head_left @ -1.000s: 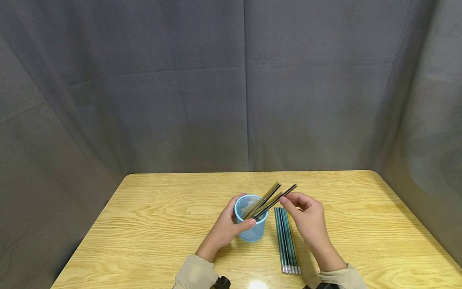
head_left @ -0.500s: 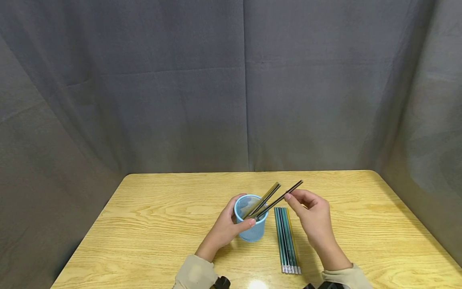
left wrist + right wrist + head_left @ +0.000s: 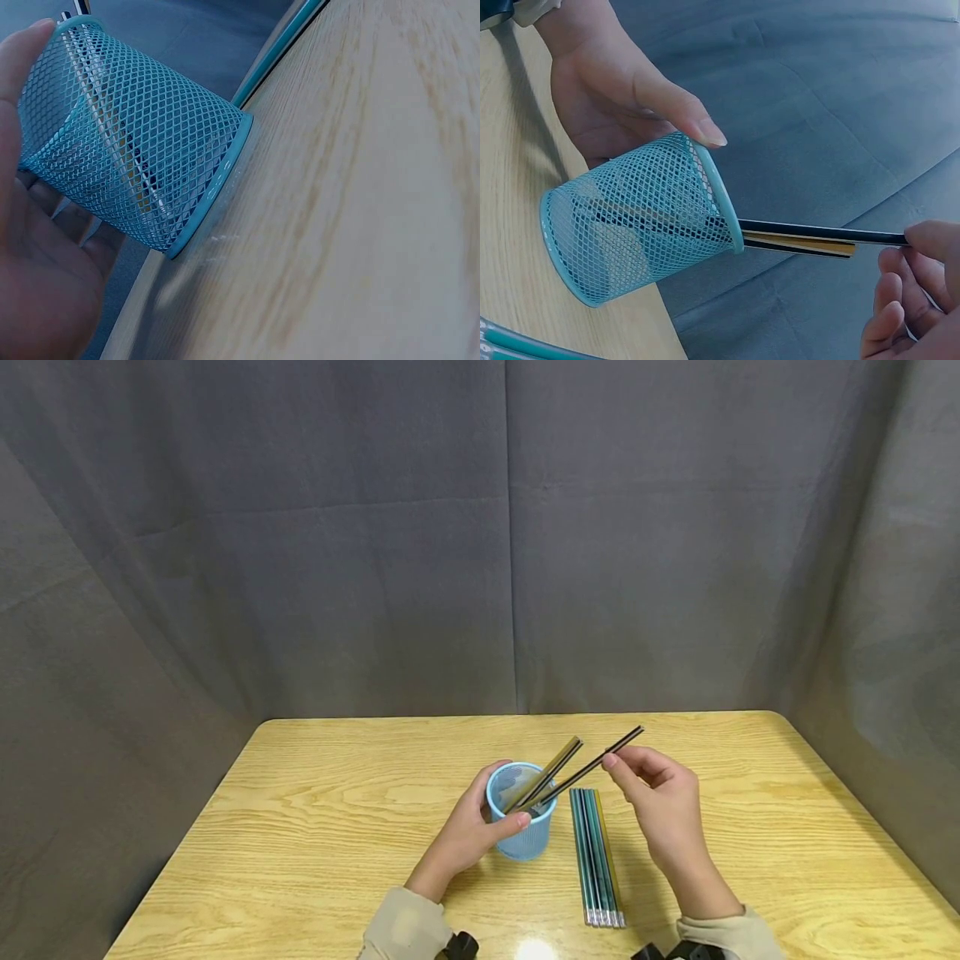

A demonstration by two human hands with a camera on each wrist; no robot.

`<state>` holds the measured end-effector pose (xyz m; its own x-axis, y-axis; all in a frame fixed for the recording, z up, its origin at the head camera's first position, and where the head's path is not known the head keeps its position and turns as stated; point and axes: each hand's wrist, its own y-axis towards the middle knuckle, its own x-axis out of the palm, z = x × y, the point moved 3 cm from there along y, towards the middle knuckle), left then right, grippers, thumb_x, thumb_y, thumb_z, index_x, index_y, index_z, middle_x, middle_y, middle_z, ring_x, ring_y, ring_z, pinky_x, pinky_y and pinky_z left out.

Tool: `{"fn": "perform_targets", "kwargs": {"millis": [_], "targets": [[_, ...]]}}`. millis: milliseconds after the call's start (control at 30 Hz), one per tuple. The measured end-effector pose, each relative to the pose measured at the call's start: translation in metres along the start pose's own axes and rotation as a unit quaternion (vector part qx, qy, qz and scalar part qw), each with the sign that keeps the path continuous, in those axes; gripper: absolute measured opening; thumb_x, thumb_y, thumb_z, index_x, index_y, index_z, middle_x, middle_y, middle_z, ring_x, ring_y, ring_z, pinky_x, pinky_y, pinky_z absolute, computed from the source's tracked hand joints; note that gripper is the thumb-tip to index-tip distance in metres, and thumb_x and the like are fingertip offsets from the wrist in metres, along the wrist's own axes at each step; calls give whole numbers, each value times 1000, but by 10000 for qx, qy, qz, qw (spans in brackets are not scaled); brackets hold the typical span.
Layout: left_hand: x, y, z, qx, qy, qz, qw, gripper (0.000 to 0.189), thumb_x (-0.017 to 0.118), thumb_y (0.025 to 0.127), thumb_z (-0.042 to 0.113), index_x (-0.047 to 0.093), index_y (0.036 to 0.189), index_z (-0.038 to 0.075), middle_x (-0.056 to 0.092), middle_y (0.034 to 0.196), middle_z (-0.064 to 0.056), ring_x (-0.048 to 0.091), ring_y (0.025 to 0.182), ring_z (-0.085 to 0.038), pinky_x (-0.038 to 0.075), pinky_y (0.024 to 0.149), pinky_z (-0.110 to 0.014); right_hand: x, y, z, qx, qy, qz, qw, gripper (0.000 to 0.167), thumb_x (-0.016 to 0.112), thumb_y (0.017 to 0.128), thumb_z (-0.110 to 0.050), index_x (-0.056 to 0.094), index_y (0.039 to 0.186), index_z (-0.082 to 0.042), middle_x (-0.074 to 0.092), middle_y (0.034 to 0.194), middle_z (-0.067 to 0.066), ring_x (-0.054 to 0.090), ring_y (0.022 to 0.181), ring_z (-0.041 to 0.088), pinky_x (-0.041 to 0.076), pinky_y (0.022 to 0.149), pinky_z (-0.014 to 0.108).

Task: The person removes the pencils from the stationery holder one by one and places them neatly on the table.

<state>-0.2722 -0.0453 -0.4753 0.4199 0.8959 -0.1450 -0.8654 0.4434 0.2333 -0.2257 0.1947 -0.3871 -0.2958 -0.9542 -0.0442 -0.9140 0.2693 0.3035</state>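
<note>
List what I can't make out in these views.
Head view: most fingertips of the left hand, behind the blue mesh cup.
Right wrist view: where the held pencil ends inside the cup, broken up by the mesh.
Right wrist view: part of the right hand, cut off by the right edge.
Head view: any lettering on the laid-out pencils, too small.

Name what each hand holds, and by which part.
Left hand: the cup, by its rim and side. Right hand: a pencil, by its upper part.

Left grip [image 3: 472, 828] curves, thumb [image 3: 510, 826] extended; right grip [image 3: 662, 797] pinches, other fingers [image 3: 889, 289] loosely curled.
</note>
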Motion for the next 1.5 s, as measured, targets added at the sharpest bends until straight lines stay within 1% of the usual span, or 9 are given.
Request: {"fn": "perform_targets", "kwargs": {"millis": [167, 367, 533, 667, 867, 1200, 1367, 1500], "targets": [[0, 0, 2, 19, -22, -20, 10000, 71, 75, 89, 30, 36, 148, 30, 50, 139, -6, 48, 128, -22, 37, 107, -45, -2, 0, -3, -31, 187, 29, 9998, 22, 74, 90, -13, 70, 98, 7, 67, 80, -2, 53, 70, 9, 45, 60, 21], [0, 0, 2, 57, -67, -69, 9999, 73, 75, 89, 28, 35, 150, 25, 49, 140, -9, 48, 127, -22, 37, 106, -43, -4, 0, -6, -137, 386, 104, 9991, 19, 73, 90, -9, 69, 97, 8, 67, 78, 0, 53, 67, 10, 46, 59, 21], [0, 0, 1, 59, -85, -67, 9999, 72, 75, 89, 29, 35, 149, 28, 49, 139, -9, 48, 127, -22, 37, 107, -44, -5, 0, -6, -176, 595, 126, 9980, 18, 72, 91, -7, 68, 98, 9, 67, 78, 4, 55, 67, 13, 47, 59, 22], [0, 1, 1, 75, -90, -60, 9999, 72, 75, 89, 29, 35, 149, 28, 50, 139, -9, 48, 128, -24, 36, 107, -45, -5, 0, -8, -245, 746, 150, 9968, 18, 72, 90, -6, 68, 98, 11, 67, 79, 8, 55, 66, 12, 47, 59, 21], [0, 1, 1, 66, -112, -78, 9999, 72, 75, 89, 29, 35, 149, 28, 49, 140, -10, 48, 127, -22, 37, 106, -44, -6, -1, -12, -329, 963, 180, 9946, 17, 71, 90, -3, 67, 97, 12, 67, 77, 6, 54, 64, 12, 46, 58, 21], [0, 1, 1, 96, -71, -64, 9999, 71, 75, 89, 29, 36, 148, 28, 49, 139, -9, 49, 126, -22, 38, 105, -44, -8, -2, -18, -468, 1225, 357, 9907, 14, 70, 90, 0, 67, 96, 13, 67, 75, 5, 53, 63, 12, 46, 58, 22], [0, 0, 2, 87, -57, -43, 9999, 73, 75, 89, 29, 36, 149, 25, 49, 139, -10, 49, 126, -23, 38, 106, -45, -10, -2, -20, -577, 1379, 360, 9881, 14, 69, 90, 1, 67, 97, 13, 69, 78, 6, 55, 64, 12, 46, 58, 21], [0, 0, 2, 75, -55, -39, 9999, 73, 75, 89, 29, 36, 150, 25, 49, 139, -10, 48, 127, -25, 37, 106, -45, -11, -2, -22, -574, 1410, 369, 9877, 15, 69, 90, 2, 67, 99, 14, 71, 82, 8, 58, 67, 12, 47, 59, 21]]}}
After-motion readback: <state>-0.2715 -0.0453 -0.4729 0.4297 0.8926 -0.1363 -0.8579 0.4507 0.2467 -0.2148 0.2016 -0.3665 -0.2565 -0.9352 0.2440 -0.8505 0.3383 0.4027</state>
